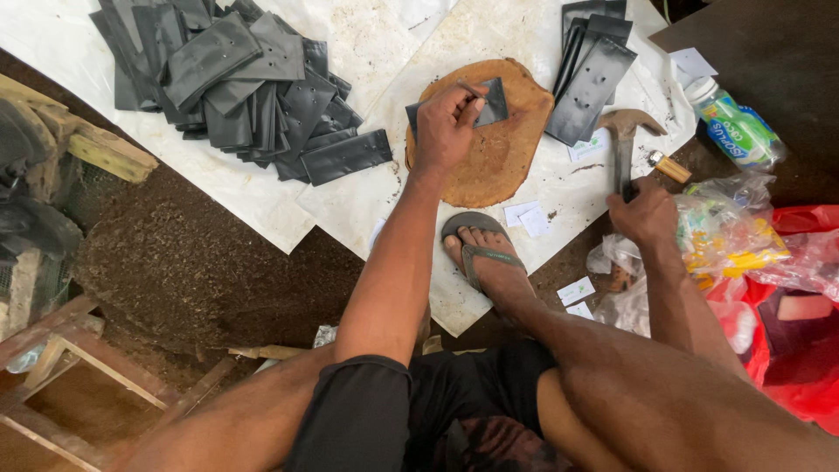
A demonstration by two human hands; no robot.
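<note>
Head view: our left hand (pixel 447 122) pins a black bag (pixel 489 103) and punch on the wooden block (pixel 507 149), steadying them; at three o'clock, our right hand (pixel 645 210) clenches the hammer (pixel 622 140)

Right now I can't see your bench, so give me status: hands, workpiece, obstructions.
Left hand pins punch and black bag on wood block. Right hand grips hammer, low. Nothing between.
</note>
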